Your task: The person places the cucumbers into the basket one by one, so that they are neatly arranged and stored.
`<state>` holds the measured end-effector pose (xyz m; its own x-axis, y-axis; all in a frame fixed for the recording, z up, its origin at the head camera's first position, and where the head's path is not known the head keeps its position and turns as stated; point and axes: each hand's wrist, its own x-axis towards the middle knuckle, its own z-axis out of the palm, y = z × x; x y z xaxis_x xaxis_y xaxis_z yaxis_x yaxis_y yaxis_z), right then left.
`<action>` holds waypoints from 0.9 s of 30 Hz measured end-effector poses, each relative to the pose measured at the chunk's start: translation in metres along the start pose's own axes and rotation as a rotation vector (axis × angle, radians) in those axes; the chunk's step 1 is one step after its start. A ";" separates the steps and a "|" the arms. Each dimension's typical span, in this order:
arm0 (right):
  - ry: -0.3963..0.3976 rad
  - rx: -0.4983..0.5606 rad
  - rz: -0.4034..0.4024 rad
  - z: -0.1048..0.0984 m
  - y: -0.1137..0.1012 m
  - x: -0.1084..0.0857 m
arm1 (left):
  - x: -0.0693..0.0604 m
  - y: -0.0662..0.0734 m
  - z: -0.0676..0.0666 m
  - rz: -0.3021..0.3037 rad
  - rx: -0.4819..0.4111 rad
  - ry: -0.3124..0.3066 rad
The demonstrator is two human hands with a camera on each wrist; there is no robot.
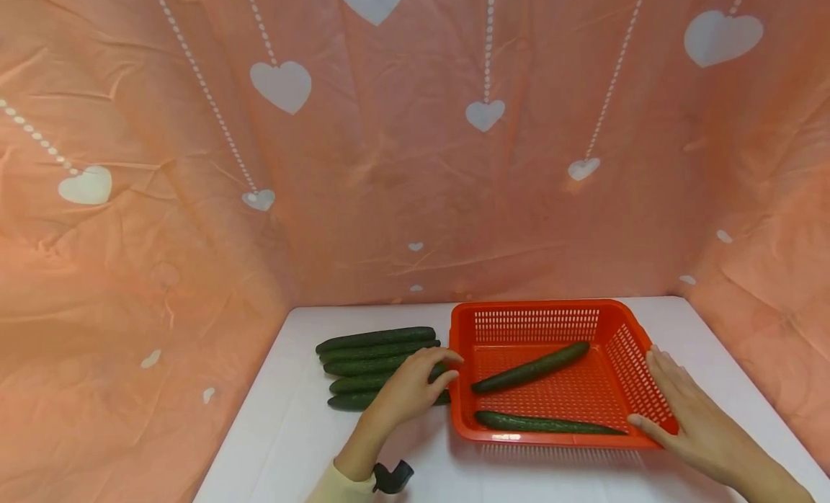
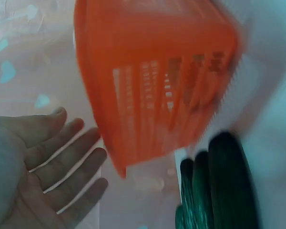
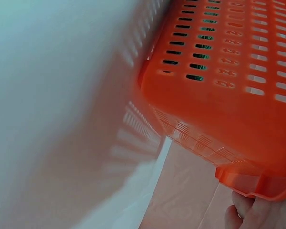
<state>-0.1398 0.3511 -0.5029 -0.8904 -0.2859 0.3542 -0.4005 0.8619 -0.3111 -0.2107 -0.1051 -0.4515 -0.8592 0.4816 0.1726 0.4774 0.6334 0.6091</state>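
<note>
A red plastic basket (image 1: 538, 439) holds two cucumbers: one lies slanted across its floor (image 1: 532, 367), the other along the near wall (image 1: 547, 424). Beside its left wall, several dark green cucumbers (image 1: 376, 337) lie side by side. My left hand (image 1: 410, 389) is over their right ends at the basket's left rim, holding nothing; in the left wrist view its fingers (image 2: 69, 162) are spread, close to the rim. My right hand (image 1: 703, 431) rests on the basket's right rim near the front corner, fingers extended and thumb over the edge. The right wrist view shows only part of that hand (image 3: 264, 214) at the rim.
The basket and cucumbers stand on a white table (image 1: 272, 424). An orange-pink cloth with pale hearts (image 1: 389, 164) hangs behind the table and at both sides. A dark band (image 1: 393, 478) is around my left wrist.
</note>
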 end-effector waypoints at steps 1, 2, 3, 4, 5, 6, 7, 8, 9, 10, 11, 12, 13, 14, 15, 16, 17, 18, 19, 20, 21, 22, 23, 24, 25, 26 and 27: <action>-0.001 0.000 0.002 0.000 0.000 0.000 | -0.003 -0.004 -0.003 -0.004 -0.008 0.010; 0.000 -0.002 0.001 0.000 0.000 0.000 | -0.006 -0.007 -0.006 -0.004 -0.020 0.019; 0.002 -0.004 0.000 0.000 0.000 0.000 | -0.008 -0.011 -0.009 -0.003 -0.031 0.029; 0.003 -0.008 -0.002 0.000 0.000 0.001 | -0.011 -0.015 -0.012 -0.002 -0.034 0.039; 0.005 -0.010 -0.003 0.000 0.000 0.001 | -0.013 -0.019 -0.015 -0.002 -0.035 0.049; 0.006 -0.012 -0.004 -0.001 0.000 0.001 | -0.015 -0.023 -0.018 -0.005 -0.031 0.057; 0.007 -0.015 -0.005 0.000 0.000 0.001 | -0.018 -0.028 -0.020 -0.009 -0.029 0.062; 0.002 -0.015 -0.002 0.000 0.000 0.001 | -0.020 -0.033 -0.021 -0.010 -0.028 0.067; -0.002 -0.015 0.001 0.000 0.000 0.001 | -0.022 -0.037 -0.023 -0.013 -0.028 0.072; -0.008 -0.014 0.006 0.000 0.000 0.000 | -0.025 -0.042 -0.024 -0.019 -0.025 0.075; -0.014 -0.012 0.011 0.001 0.000 0.000 | -0.027 -0.046 -0.025 -0.024 -0.026 0.078; -0.019 -0.012 0.017 0.001 -0.001 0.000 | -0.030 -0.050 -0.025 -0.032 -0.026 0.080; -0.023 -0.012 0.021 0.002 -0.001 -0.001 | -0.032 -0.053 -0.026 -0.038 -0.028 0.083; -0.026 -0.012 0.024 0.002 -0.001 -0.001 | -0.035 -0.057 -0.027 -0.044 -0.027 0.087; -0.027 -0.013 0.026 0.002 -0.001 -0.001 | -0.037 -0.060 -0.027 -0.058 -0.023 0.088; -0.028 -0.014 0.028 0.002 -0.001 -0.002 | -0.040 -0.064 -0.028 -0.072 -0.020 0.090; -0.027 -0.016 0.028 0.002 -0.001 -0.002 | -0.043 -0.067 -0.029 -0.084 -0.014 0.091; -0.025 -0.019 0.026 0.002 -0.001 -0.002 | -0.045 -0.071 -0.030 -0.099 -0.011 0.090; -0.024 -0.021 0.026 0.002 -0.001 -0.002 | -0.048 -0.074 -0.031 -0.114 -0.008 0.090; -0.025 -0.022 0.026 0.002 -0.001 -0.002 | -0.051 -0.077 -0.032 -0.128 -0.007 0.090; -0.027 -0.023 0.027 0.001 -0.001 -0.002 | -0.053 -0.080 -0.033 -0.142 -0.006 0.090; -0.028 -0.022 0.028 0.001 -0.001 -0.001 | -0.056 -0.083 -0.034 -0.156 -0.001 0.088; -0.029 -0.020 0.029 0.001 -0.001 -0.001 | -0.059 -0.086 -0.035 -0.169 0.004 0.087; -0.034 -0.017 0.032 0.001 -0.001 -0.001 | -0.061 -0.089 -0.036 -0.184 0.004 0.085; -0.038 -0.015 0.035 0.001 -0.002 -0.001 | -0.064 -0.092 -0.037 -0.197 0.008 0.086; -0.041 -0.013 0.038 0.001 -0.002 -0.001 | -0.067 -0.095 -0.038 -0.210 0.013 0.087; -0.042 -0.012 0.039 0.001 -0.002 -0.001 | -0.069 -0.097 -0.038 -0.224 0.021 0.090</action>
<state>-0.1381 0.3495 -0.5034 -0.9135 -0.2693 0.3050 -0.3632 0.8776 -0.3130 -0.2046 -0.2234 -0.4933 -0.9567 0.2720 0.1037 0.2756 0.7314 0.6238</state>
